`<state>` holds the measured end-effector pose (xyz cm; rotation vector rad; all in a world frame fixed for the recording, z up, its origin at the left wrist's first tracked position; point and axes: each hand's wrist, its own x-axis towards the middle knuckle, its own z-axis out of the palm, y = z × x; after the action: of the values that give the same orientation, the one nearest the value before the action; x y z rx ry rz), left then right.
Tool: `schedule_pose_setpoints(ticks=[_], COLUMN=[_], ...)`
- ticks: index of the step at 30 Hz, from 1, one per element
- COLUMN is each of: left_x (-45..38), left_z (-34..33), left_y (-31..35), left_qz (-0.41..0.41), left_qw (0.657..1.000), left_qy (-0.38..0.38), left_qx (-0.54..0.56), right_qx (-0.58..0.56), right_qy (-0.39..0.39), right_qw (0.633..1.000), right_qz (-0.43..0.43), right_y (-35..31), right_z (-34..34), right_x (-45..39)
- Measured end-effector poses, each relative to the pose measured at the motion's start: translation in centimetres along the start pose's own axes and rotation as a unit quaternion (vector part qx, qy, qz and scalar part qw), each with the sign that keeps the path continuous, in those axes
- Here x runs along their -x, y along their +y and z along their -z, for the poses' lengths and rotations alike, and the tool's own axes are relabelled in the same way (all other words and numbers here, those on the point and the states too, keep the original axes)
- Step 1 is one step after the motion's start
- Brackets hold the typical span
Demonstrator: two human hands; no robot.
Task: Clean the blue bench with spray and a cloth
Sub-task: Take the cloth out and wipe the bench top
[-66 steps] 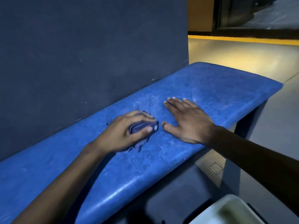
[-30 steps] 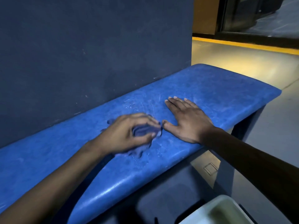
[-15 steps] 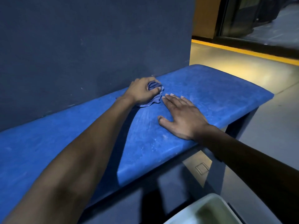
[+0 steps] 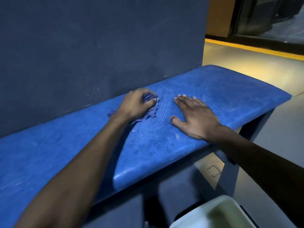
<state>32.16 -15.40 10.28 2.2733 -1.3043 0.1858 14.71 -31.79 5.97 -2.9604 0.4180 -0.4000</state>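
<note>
Tabletop (image 4: pixel 222 89) blue runs long from the near left to the far right end. On its front edge the right hand (image 4: pixel 195 117) lies flat, fingers straight, holding nothing. Just beyond and to its left, close to the back edge by the dark wall (image 4: pixel 98 46), the left hand (image 4: pixel 136 106) bunches the blue cloth (image 4: pixel 150 111) in a curled grip. Unwiped surface, I judge, lies rightward, past the flat hand.

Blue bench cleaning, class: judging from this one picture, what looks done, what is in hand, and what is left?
Done: the blue bench shows wet streaks between the hands, so that patch looks sprayed and wiped. In hand: the left hand grips the cloth near the wall, while the right hand rests flat. Left: pale specks remain near the front edge.
</note>
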Motion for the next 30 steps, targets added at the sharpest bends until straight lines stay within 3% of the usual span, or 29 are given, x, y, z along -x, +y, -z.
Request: schedule_pose_setpoints(ticks=[4,10,17,25,27,30], left_x=[-1.0,7.3,-0.9,1.2,-0.3,-2.8], left_z=[-2.0,2.5,-1.0,0.1,-0.6,-1.9], left_y=[3.3,0.6,-0.2,-0.8,-1.1,-0.5], left_qz=[-0.023,-0.144,0.027,-0.107,-0.064,0.066], left_qw=[1.0,0.985,0.999,0.989,0.997,0.996], left_qy=[-0.006,-0.088,0.015,-0.093,-0.033,0.038], left_qx=[0.001,0.03,-0.026,0.046,0.035,-0.042], right_qx=[0.003,0.0,0.0,0.003,0.002,0.002], right_qy=[-0.008,-0.002,-0.006,0.0,-0.002,-0.01], right_qw=[1.0,1.0,1.0,1.0,1.0,1.0], right_qz=[0.002,0.001,0.0,0.001,0.001,0.0], right_y=[0.0,0.0,-0.2,0.0,0.1,0.0], right_z=[-0.1,0.0,0.1,-0.3,-0.2,-0.2], right_x=[0.0,0.1,0.1,-0.2,-0.2,-0.1])
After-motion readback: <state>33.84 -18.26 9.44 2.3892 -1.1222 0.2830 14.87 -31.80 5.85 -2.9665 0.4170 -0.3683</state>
